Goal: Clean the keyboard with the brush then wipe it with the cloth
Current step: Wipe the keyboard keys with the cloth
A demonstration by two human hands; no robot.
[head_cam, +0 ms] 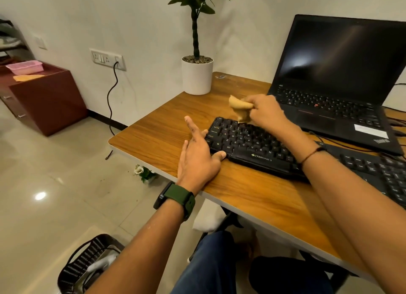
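- Keyboard (pixel 252 146), black, lies slantwise on a wooden desk (pixel 252 197); its right end is hidden under the right forearm, and most key legends are too small to read.
- Cloth (pixel 240 109), tan and bunched, hangs over the keyboard's far edge; its lower tip is near or on the top key row, contact unclear, and motion blur softens its outline.
- Right hand (pixel 267 112) grips the cloth in curled fingers above the keyboard's far side; a thin dark band circles the wrist.
- Left hand (pixel 198 153) rests at the keyboard's left end, fingers straight and spread, holding nothing, the thumb lying along the front edge; a green-strapped watch (pixel 175 198) sits on the wrist.
- Second keyboard (pixel 377 172) lies just right of the first, cut off by the frame edge.
- Laptop (pixel 338 78) stands open behind the keyboards, screen dark, its right side cut off.
- Potted plant (pixel 197 73) occupies the desk's far left corner, its top leaves out of frame.
- Dark basket (pixel 87 263) on the floor is partly hidden by the left forearm.
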